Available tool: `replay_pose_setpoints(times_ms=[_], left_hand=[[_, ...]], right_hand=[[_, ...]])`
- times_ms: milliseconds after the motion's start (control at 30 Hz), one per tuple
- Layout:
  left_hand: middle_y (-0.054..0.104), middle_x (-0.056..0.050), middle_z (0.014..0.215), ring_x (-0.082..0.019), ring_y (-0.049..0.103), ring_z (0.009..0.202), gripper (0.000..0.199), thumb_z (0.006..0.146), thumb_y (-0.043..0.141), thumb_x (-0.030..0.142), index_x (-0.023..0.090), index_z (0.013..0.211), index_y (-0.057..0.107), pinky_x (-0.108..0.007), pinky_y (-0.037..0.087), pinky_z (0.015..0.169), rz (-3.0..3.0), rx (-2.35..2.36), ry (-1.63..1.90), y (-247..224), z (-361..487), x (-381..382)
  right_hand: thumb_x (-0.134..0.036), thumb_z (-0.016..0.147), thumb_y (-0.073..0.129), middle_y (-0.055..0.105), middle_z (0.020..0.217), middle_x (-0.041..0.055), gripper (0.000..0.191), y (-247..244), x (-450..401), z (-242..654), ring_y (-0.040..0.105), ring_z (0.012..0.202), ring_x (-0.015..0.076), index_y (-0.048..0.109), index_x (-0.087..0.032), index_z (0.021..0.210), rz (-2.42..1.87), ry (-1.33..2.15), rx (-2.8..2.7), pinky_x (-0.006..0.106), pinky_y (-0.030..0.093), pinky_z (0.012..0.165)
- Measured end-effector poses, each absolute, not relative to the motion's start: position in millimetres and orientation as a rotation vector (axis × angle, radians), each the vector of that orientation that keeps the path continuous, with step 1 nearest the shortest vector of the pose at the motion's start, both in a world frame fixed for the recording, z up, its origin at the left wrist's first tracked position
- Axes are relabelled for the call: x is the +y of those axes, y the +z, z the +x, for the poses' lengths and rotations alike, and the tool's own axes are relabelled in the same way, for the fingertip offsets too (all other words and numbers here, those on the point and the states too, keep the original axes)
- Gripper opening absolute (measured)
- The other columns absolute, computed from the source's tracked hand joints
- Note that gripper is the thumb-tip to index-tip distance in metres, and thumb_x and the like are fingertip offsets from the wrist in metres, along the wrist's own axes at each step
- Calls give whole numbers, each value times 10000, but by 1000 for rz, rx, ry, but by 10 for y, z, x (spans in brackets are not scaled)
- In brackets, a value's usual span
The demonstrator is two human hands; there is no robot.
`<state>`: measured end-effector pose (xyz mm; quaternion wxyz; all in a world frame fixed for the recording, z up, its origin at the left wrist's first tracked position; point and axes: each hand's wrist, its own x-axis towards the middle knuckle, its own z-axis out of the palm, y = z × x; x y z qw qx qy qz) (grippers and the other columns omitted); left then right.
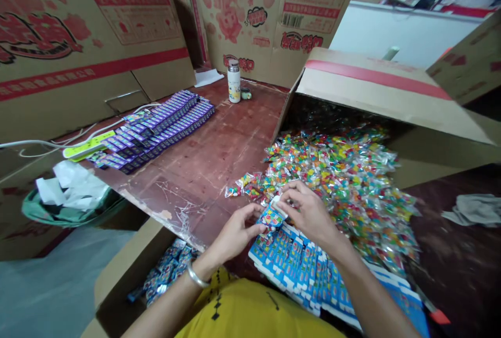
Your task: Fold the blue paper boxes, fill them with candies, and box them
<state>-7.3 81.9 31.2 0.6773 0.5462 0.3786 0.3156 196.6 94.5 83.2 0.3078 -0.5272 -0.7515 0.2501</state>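
Between my two hands is a small blue printed candy box, its white end flap raised. My left hand grips the box's near left side between thumb and fingers. At the flap, my right hand has its fingers bent together; whether they pinch only the flap or something else is hidden. Just below lies a fanned row of flat blue cartons, running to the right under my right forearm. Beyond the hands spreads a heap of clear packets of colourful candies, with a few packets loose at its left.
An open cardboard box lies on its side behind the heap. Purple boxes are stacked on the table's left, near a power strip. A bottle stands at the back. Below the table edge is a carton holding blue boxes.
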Motion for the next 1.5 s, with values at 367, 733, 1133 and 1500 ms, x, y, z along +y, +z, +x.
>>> replay_pose_setpoints(times_ms=[367, 733, 1133, 1500], left_hand=[[618, -52, 1047, -166, 598, 850, 489, 806, 677, 262, 228, 1264, 510, -276, 484, 770, 1186, 890, 951, 442, 44, 728], [583, -20, 1001, -124, 557, 840, 344, 793, 680, 198, 214, 1089, 506, -214, 447, 712, 1044, 819, 1031, 411, 79, 729], [534, 2, 943, -121, 567, 848, 292, 773, 644, 109, 214, 989, 478, -235, 477, 762, 1211, 962, 1010, 436, 23, 693], [649, -60, 1016, -185, 611, 925, 349, 804, 646, 195, 191, 1146, 579, -290, 487, 820, 1189, 926, 958, 430, -58, 682]], right_hand=[[-292, 895, 586, 649, 1091, 45, 269, 521, 694, 1870, 636, 934, 199, 618, -264, 1161, -1307, 942, -1633, 312, 514, 799], [-224, 863, 620, 648, 980, 30, 172, 457, 731, 1690, 627, 940, 189, 575, -245, 1028, -1192, 977, -1377, 330, 484, 862], [-318, 766, 727, 633, 723, 10, 179, 549, 907, 1725, 577, 691, 154, 648, -164, 720, -1295, 1312, -1297, 272, 449, 663], [-265, 878, 587, 646, 846, 50, 213, 545, 743, 1607, 606, 846, 197, 634, -199, 681, -1246, 931, -1557, 329, 463, 783]])
